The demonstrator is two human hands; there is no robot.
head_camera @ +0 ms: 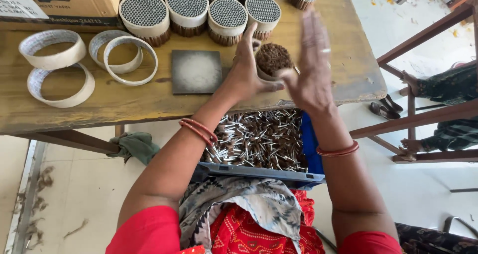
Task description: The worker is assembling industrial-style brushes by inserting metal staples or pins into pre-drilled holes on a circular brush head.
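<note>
Nestling between both hands (279, 69), a brown stick bundle (272, 60) above the table (124, 99).

We note a yellow-brown wooden worktop (124, 102) bearing white paper rings (52, 47), a dark grey square plate (196, 71) and white-banded bundles (187, 7) with grey dotted tops. The held bundle (272, 60) is brown; the bangles (199, 129) orange-red; the tray (259, 172) blue; the sleeves (149, 231) red.

The left hand (246, 72) grips a round bundle of brown sticks (272, 61) over the wooden desk (149, 102); the right hand (311, 67) presses flat against it. Packed bundles (186, 7) stand behind, empty paper rings (59, 64) lie left.
</note>
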